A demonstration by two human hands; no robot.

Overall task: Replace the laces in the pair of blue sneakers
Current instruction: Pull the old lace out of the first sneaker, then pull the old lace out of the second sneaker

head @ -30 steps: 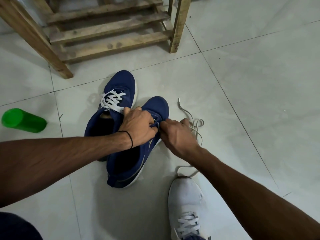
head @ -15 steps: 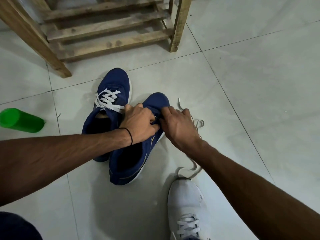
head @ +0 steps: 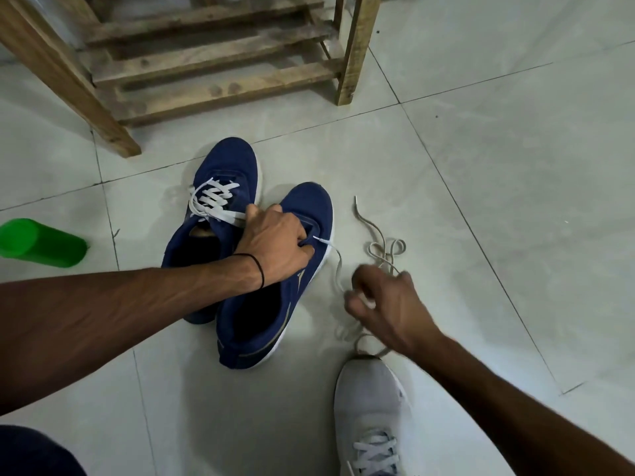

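Two blue sneakers stand side by side on the tiled floor. The left sneaker [head: 220, 187] carries white laces across its front. My left hand [head: 275, 242] grips the tongue area of the right sneaker [head: 302, 207], which shows open eyelets. A white lace [head: 338, 266] comes out of this shoe by my left thumb and runs down to my right hand [head: 381, 304]. That hand is blurred, off the shoe to its right, fingers curled around the lace. A second, greyer lace [head: 381, 249] lies looped on the floor behind my right hand.
A green cylindrical container [head: 37, 243] lies on its side at the far left. A wooden rack [head: 213, 60] stands behind the sneakers. My foot in a white laced shoe [head: 371, 403] rests on the floor at the bottom right.
My right hand has left the right sneaker and pulled away to the right and toward me, drawing a white lace out from the shoe. My left hand stays on the shoe.
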